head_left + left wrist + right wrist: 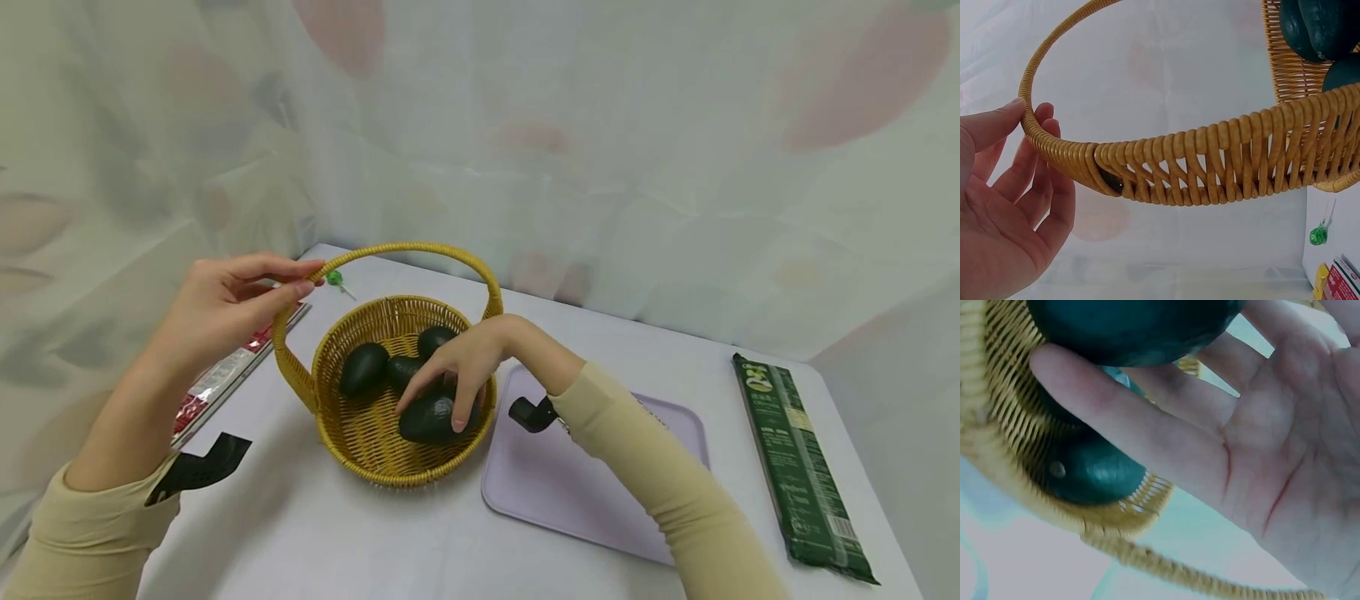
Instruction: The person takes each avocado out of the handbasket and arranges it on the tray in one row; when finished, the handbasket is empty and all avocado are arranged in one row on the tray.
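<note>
A yellow wicker basket (390, 481) with a tall arched handle (420, 247) stands on the white table, several dark green avocados inside. Thumb and fingers of my left hand (217, 300) pinch the left side of the handle, as the left wrist view also shows. Inside the basket, my right hand (468, 358) grips the nearest avocado (426, 422) from above, thumb and fingers spread round it. Another avocado (364, 368) lies at the basket's left, with more behind my right hand, partly hidden. In the right wrist view, an avocado (1094, 469) shows beyond the fingers.
Right of the basket lies a lilac tray (577, 508), partly under my right forearm. A long green packet (798, 467) is at the far right. On the left are a red and silver packet (225, 379) and a green lollipop (335, 278). A patterned curtain (600, 167) hangs behind.
</note>
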The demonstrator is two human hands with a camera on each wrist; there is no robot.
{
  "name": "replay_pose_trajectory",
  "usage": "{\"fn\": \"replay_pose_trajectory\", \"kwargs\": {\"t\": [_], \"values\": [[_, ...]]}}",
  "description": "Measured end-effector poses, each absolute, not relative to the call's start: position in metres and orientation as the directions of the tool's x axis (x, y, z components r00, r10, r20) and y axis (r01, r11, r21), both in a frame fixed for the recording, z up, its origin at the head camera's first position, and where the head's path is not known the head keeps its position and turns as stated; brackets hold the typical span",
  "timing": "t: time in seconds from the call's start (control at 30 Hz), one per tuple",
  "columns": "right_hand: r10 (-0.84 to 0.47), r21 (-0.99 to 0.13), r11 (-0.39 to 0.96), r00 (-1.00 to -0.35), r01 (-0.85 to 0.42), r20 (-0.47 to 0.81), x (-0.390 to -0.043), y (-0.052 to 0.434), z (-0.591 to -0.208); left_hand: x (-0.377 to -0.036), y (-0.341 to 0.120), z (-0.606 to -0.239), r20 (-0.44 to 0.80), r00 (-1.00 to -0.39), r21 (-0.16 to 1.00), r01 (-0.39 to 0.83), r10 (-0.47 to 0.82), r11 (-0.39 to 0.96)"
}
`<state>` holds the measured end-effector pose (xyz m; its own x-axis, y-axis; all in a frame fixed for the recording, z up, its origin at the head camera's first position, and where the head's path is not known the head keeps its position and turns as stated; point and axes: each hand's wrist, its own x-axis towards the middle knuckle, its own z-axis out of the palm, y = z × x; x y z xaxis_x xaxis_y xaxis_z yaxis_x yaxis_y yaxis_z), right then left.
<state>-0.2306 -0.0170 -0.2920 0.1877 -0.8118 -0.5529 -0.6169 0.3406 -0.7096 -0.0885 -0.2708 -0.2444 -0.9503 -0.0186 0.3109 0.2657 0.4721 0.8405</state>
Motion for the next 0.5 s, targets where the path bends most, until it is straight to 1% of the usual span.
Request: {"fn": "replay_pose_trajectory", "kwargs": {"t": [0.1, 0.23, 0.4, 0.5], "values": [[-0.828, -0.717, 0.308, 0.194, -0.626, -0.525, -0.233, -0.006, -0.288, -0.089, -0.271, -0.245, 0.307, -0.951, 0.844, 0.261, -0.022, 0.469], [-0.845, -0.736, 0.303, 0.186, -0.606, -0.501, -0.235, 0.011, -0.285, -0.090, -0.272, -0.245, 0.306, -0.952, 0.843, 0.259, -0.023, 0.471], [-0.875, -0.769, 0.312, 0.147, -0.558, -0.462, -0.236, 0.036, -0.286, -0.089, -0.274, -0.245, 0.300, -0.954, 0.854, 0.260, -0.017, 0.451], [-0.889, -0.771, 0.325, 0.101, -0.548, -0.446, -0.239, 0.051, -0.289, -0.088, -0.276, -0.244, 0.307, -0.952, 0.850, 0.268, -0.013, 0.454]]}}
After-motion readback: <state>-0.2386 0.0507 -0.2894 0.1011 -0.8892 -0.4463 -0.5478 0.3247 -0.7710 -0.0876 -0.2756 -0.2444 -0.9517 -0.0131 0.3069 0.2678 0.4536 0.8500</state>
